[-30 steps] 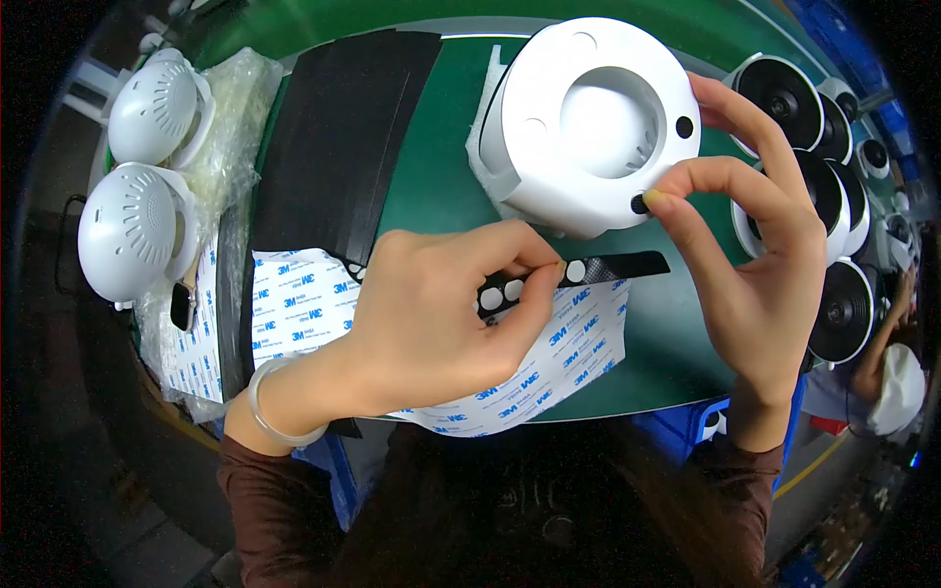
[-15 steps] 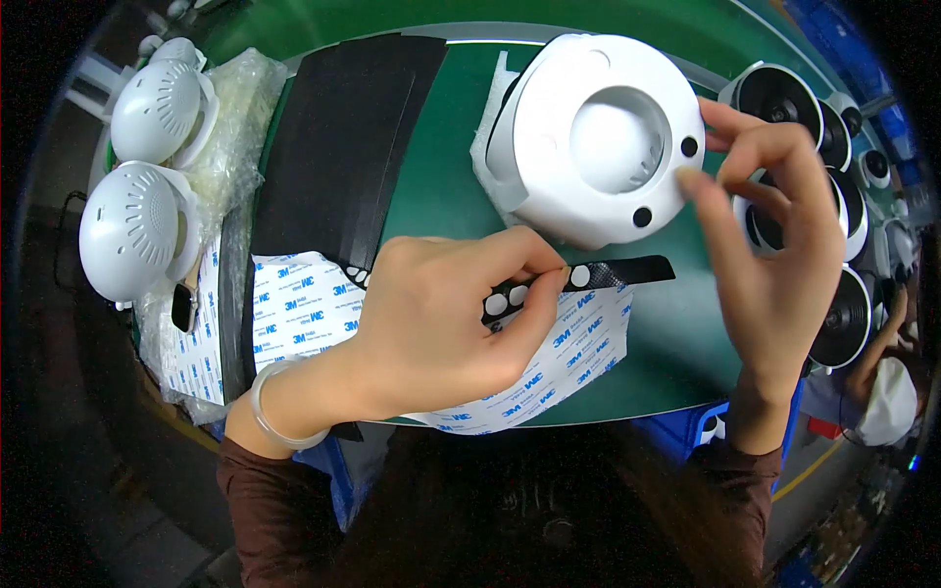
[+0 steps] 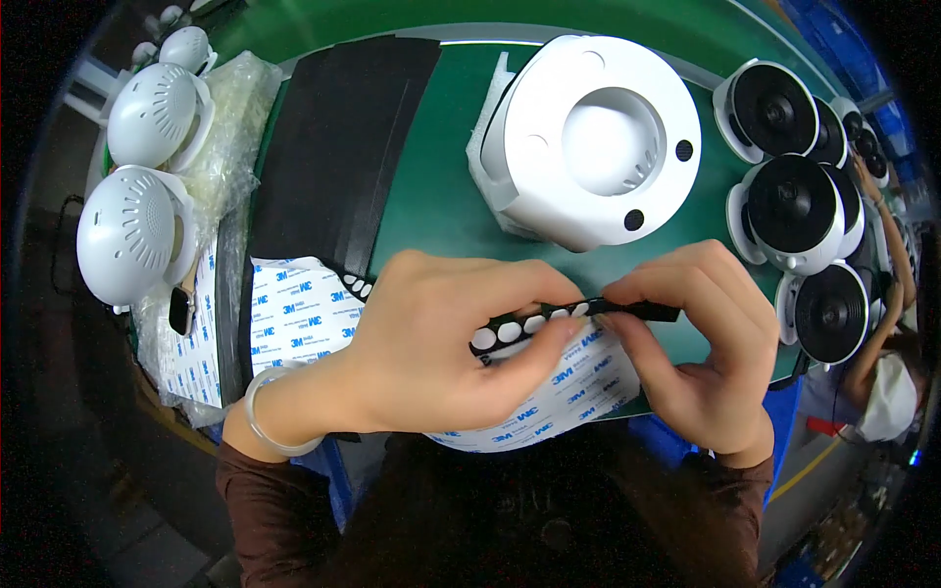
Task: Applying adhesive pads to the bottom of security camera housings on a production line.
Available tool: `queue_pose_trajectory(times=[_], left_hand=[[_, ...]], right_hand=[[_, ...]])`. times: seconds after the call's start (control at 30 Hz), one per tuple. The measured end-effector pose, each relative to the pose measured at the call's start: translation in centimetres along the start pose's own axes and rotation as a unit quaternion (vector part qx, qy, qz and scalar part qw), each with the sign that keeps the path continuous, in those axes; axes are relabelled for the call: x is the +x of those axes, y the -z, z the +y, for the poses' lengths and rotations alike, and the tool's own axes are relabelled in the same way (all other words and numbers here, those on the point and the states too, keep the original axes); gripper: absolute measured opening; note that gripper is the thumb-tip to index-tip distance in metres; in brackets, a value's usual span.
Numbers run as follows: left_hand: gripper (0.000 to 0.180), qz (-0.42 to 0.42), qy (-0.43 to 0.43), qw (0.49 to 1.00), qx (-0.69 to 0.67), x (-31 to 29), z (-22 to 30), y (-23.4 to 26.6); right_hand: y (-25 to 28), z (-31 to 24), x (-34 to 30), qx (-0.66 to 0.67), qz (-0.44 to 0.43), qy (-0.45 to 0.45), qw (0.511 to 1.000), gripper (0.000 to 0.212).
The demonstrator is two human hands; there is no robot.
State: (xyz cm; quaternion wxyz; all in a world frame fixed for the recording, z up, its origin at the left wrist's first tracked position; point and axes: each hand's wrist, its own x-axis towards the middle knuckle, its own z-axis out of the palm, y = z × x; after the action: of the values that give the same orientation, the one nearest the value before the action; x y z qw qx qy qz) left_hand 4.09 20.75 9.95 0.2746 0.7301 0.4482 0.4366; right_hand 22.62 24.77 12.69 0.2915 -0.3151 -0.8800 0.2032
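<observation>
A narrow black strip with a row of white round spots (image 3: 510, 332) is pinched between the thumb and forefinger of my left hand (image 3: 441, 343). My right hand (image 3: 706, 338) has closed thumb and forefinger on the same strip, close to the left fingertips; whether a single round pad is between them cannot be made out. Just beyond both hands, a white round housing (image 3: 534, 186) rests with its large recess facing up. Two black round pads (image 3: 684, 150) sit on its rim. Under the strip lies printed white backing paper (image 3: 598, 377).
Black sheets (image 3: 338, 147) lie left of the housing. White vented housings (image 3: 132, 235) stand at far left beside bubble wrap (image 3: 230, 127). Several white units with black round fronts (image 3: 789, 201) line the right side. Another person's arm (image 3: 887, 225) shows at far right.
My right hand has left the housing's rim and come down to the strip, where its fingers now pinch. The strip has tilted and lowered slightly in my left hand.
</observation>
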Motion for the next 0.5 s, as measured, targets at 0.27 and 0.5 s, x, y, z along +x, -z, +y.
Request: queue_pose_trajectory(times=[0.27,0.5], left_hand=[[0.005,-0.019,0.073,0.997,0.028,0.0,0.8,0.4],[0.000,-0.028,0.188,0.980,-0.055,-0.1,0.9,0.5]], right_hand=[[0.0,0.2,0.1,-0.007,-0.034,0.016,0.999,0.018],[-0.8,-0.2,0.2,-0.100,0.010,0.076,0.992,0.019]])
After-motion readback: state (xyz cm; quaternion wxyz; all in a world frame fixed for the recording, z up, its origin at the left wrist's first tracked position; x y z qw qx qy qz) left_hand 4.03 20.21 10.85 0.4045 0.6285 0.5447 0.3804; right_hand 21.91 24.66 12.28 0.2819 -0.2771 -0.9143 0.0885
